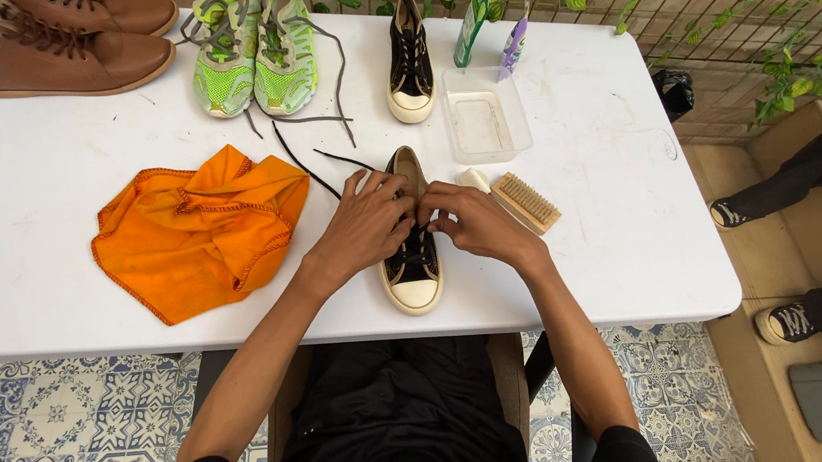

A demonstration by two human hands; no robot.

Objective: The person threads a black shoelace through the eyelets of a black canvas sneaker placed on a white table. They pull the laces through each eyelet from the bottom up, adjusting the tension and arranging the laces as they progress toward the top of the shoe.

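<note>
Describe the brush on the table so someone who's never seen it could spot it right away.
On the white table, look just right of the black sneaker both hands are working on. The brush lies below the clear plastic tub. It is the only wooden thing there, with pale bristles facing up.

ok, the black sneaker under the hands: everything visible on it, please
The black sneaker is a low-top with what looks like a canvas upper, a cream rubber toe cap and sole, and a tan lining. It lies upright on the white table, toe toward the person, partly unlaced, with a black lace trailing away from it. The left hand and right hand both rest on its lacing area, fingers at the eyelets. A wooden brush lies beside it.
</note>
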